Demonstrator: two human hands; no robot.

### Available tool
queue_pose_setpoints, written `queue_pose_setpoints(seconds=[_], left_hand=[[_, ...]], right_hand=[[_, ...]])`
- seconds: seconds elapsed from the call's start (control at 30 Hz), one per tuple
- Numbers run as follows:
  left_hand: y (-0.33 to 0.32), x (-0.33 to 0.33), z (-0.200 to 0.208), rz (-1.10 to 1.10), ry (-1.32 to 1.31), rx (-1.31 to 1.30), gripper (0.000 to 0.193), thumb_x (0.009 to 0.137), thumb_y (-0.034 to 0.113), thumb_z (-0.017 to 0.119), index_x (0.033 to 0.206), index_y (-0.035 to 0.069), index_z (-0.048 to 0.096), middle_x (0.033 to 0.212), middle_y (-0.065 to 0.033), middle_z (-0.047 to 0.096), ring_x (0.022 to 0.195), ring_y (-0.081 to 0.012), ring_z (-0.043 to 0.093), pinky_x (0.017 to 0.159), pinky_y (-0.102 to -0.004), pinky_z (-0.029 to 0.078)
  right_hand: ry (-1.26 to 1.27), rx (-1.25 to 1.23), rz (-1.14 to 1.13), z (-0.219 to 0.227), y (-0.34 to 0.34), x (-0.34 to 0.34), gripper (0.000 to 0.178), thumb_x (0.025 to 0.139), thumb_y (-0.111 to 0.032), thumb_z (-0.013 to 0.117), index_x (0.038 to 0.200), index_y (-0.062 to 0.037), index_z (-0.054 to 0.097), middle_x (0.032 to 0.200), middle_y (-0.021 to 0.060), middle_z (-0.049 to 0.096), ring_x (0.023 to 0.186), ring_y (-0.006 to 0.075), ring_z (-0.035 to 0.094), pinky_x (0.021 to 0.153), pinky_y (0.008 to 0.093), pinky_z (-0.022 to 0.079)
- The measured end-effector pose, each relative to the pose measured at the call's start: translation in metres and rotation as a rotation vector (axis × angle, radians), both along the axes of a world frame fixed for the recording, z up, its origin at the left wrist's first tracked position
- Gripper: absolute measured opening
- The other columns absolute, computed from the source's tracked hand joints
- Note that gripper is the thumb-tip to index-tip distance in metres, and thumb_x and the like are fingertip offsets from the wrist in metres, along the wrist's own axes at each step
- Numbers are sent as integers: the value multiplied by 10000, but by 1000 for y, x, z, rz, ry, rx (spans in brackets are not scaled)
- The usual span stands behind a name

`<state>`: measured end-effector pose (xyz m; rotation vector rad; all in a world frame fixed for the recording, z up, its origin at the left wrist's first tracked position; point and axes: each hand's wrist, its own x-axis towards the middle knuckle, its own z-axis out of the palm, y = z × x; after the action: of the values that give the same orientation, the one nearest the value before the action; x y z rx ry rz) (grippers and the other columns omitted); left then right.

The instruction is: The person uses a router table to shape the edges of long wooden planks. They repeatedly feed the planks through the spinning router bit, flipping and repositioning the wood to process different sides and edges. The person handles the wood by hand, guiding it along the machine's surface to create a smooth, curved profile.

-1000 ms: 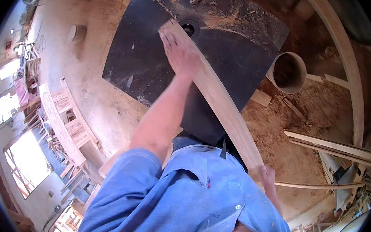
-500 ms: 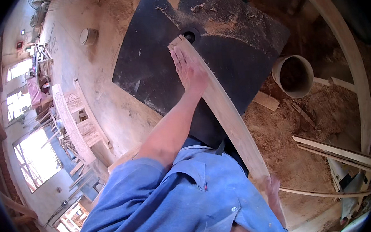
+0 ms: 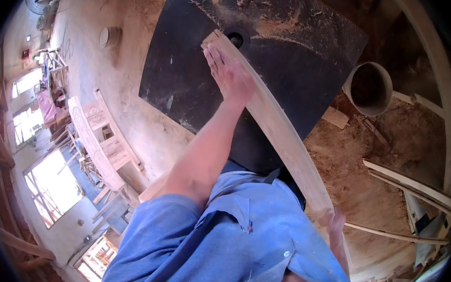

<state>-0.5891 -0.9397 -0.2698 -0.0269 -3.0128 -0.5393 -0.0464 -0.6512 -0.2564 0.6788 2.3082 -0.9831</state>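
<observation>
A long, curved pale wooden board point(image 3: 283, 131) lies across a dark tabletop point(image 3: 177, 65), running from the middle of the tabletop back past my right side. Its far end sits just left of a round opening with a dark spindle point(image 3: 236, 38) in the tabletop. My left hand point(image 3: 231, 79) rests on the board near that end, fingers stretched out along its face. Down at the near end, beside my hip, my right hand point(image 3: 335, 220) is closed around the board's edge; part of that hand is hidden by the wood.
Shavings point(image 3: 285, 27) are strewn over the tabletop's far part. To the right stand a wide open pipe point(image 3: 371, 88) and a large curved timber point(image 3: 442, 71), with long boards point(image 3: 414, 187) below. Carved wooden panels point(image 3: 96, 143) stand at left; a small round container point(image 3: 110, 36) is farther off.
The board has slid slightly forward, so its far end reaches farther past the spindle. Both hands have stayed on it, and the whole view has shifted a little.
</observation>
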Motion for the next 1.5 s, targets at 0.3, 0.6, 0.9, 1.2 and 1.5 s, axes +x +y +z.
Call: queue_pose_setpoints(seconds=[0.3, 0.6, 0.9, 1.2, 1.5], left_hand=[[-51, -104, -21, -9, 140, -13, 577, 979, 155, 364, 1454, -163, 281, 1584, -291, 216, 1501, -414, 132, 1237, -447, 117], [-81, -163, -37, -46, 237, -73, 546, 986, 206, 394, 1410, -137, 390, 1544, -294, 310, 1478, -415, 199, 1235, -447, 120], [-174, -293, -78, -185, 416, -682, 420, 890, 223, 488, 1141, -57, 675, 1422, -297, 489, 1429, -442, 288, 1208, -527, 144], [-193, -394, -43, -206, 1, -1112, 417, 871, 325, 551, 1173, 92, 720, 1316, -156, 618, 1343, -385, 434, 1117, -544, 300], [-163, -353, -26, 76, -22, -288, 687, 1009, 496, 356, 1510, 27, 364, 1590, -195, 299, 1480, -360, 258, 1197, -525, 208]], right_hand=[[181, 157, -168, 31, -50, -137, 473, 893, -471, 625, 1088, -40, 611, 1034, 219, 597, 991, 423, 577, 861, 523, 448], [431, 335, 178, 36, -120, -170, 591, 788, -149, 703, 1352, -76, 542, 1445, 240, 376, 1300, 446, 386, 1066, 563, 328], [502, 339, 106, 32, -166, -273, 622, 707, -12, 703, 1317, -30, 581, 1491, 252, 352, 1344, 455, 356, 1114, 562, 292], [547, 323, 99, 19, -209, -387, 643, 676, -33, 734, 1303, -40, 589, 1478, 257, 358, 1341, 439, 369, 1089, 559, 313], [564, 295, 96, 26, -212, -411, 617, 750, -84, 721, 1348, -99, 572, 1495, 202, 379, 1377, 392, 358, 1117, 533, 298]])
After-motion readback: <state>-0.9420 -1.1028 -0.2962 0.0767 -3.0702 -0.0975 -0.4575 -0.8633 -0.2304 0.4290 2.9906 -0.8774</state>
